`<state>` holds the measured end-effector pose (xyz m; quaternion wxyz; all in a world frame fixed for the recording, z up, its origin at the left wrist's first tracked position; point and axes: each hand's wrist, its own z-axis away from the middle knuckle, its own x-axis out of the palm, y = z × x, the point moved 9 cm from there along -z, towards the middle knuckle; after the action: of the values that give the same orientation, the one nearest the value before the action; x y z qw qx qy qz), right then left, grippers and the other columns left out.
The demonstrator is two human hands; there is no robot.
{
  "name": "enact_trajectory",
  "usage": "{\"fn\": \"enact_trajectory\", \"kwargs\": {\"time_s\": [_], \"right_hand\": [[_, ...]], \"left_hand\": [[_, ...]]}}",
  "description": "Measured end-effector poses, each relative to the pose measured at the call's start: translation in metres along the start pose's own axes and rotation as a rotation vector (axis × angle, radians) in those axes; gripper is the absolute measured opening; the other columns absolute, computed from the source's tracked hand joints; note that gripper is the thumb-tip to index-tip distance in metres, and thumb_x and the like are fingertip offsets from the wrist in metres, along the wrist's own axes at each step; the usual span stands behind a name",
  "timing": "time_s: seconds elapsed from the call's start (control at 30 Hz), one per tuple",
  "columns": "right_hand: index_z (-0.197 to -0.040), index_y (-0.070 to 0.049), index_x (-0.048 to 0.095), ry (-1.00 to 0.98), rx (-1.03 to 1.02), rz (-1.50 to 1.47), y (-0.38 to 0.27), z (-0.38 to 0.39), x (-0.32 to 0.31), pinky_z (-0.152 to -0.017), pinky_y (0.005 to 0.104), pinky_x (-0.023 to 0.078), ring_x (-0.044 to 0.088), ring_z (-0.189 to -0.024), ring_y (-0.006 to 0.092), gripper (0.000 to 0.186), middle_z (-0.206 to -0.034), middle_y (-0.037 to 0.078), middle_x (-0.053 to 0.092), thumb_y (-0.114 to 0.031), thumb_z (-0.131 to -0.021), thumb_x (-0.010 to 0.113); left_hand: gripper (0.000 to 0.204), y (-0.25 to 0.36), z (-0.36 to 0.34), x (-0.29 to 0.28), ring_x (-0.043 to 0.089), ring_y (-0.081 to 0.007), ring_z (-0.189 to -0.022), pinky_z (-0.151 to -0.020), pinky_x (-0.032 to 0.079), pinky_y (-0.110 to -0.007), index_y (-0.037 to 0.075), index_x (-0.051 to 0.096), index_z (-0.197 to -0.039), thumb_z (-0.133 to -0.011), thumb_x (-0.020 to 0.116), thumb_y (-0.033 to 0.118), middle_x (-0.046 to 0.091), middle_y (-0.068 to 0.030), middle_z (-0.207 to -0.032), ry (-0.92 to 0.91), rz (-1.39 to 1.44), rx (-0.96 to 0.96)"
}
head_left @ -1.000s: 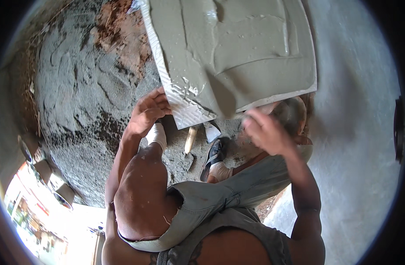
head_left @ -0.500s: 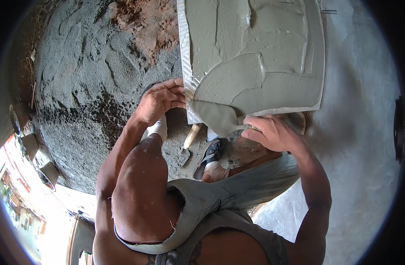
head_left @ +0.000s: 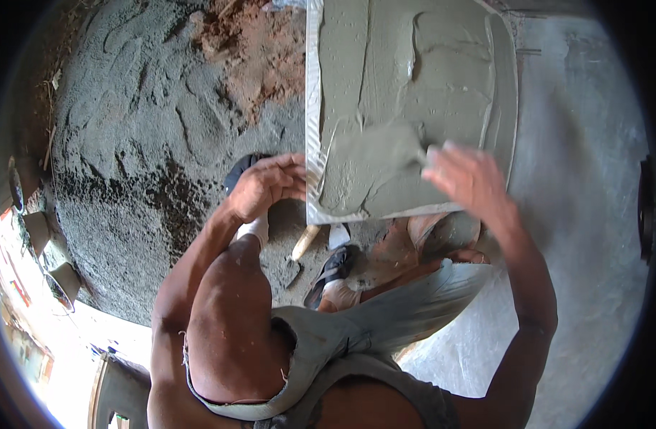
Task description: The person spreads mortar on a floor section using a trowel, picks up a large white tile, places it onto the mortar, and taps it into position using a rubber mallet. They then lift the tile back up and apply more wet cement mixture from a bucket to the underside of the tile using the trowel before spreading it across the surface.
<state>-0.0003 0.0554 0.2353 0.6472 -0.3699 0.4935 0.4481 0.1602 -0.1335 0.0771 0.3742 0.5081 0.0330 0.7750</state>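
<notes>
Mortar-coated tile, left hand grip clamped on its edge, right hand spreading, grip unclear

The left hand grips the tile's left edge; the right hand spreads wet mortar across it.

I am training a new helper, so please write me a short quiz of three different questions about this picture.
1. True or false: the left hand grips the edge of the slab.
2. What covers the upper face of the slab? A) dry sand B) wet grey mortar C) red paint
3. Fill the gap: the right hand is on the slab's ______ edge, the one toward the person.

Key:
1. True; it holds the ribbed left edge.
2. B; the wet mortar is spread in smooth strokes.
3. Lower; whether it holds a tool cannot be told, the hand is blurred.
</notes>
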Motion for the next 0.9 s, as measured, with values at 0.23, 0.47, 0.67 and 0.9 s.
{"fn": "enact_trajectory", "kwargs": {"time_s": [0.23,0.47,0.67,0.9], "right_hand": [[-0.105,-0.014,0.062,-0.096,-0.065,0.018,0.011,-0.012,0.016,-0.066,0.0395,0.054,0.067,-0.084,0.0239,0.030,-0.095,0.004,0.062,-0.036,-0.087,0.068],[-0.108,-0.012,0.060,0.098,0.117,0.064,0.107,-0.143,-0.021,-0.073,0.0475,0.054,0.067,-0.091,0.0344,0.030,-0.096,0.012,0.068,-0.038,-0.093,0.062],[-0.128,-0.013,0.056,-0.052,0.533,-0.122,0.179,-0.208,-0.017,-0.090,0.0527,0.049,0.061,-0.106,0.0438,0.043,-0.114,0.020,0.066,-0.044,-0.099,0.049],[-0.127,-0.008,0.055,-0.081,0.842,-0.245,0.242,-0.150,-0.008,-0.100,0.0538,0.044,0.054,-0.120,0.0439,0.048,-0.125,0.024,0.061,-0.045,-0.098,0.047]], "left_hand": [[0.043,0.000,0.003,-0.006,0.061,-0.0272,-0.109,-0.100,0.048,-0.040,-0.005,0.048,-0.130,-0.088,0.041,0.002,0.060,-0.0176,-0.122,-0.016,0.055,-0.017],[0.048,-0.004,-0.002,-0.004,0.061,-0.0259,-0.109,-0.099,0.048,-0.040,-0.003,0.048,-0.131,-0.084,0.046,0.004,0.062,-0.0155,-0.121,-0.008,-0.001,-0.054],[0.043,-0.007,-0.002,-0.011,0.062,-0.0268,-0.107,-0.098,0.049,-0.042,-0.003,0.050,-0.130,-0.088,0.046,0.004,0.063,-0.0153,-0.119,-0.011,-0.003,-0.074],[0.034,-0.007,-0.013,-0.006,0.066,-0.0271,-0.101,-0.093,0.052,-0.043,-0.001,0.051,-0.126,-0.098,0.048,0.017,0.064,-0.0157,-0.114,-0.043,-0.026,-0.088]]}}
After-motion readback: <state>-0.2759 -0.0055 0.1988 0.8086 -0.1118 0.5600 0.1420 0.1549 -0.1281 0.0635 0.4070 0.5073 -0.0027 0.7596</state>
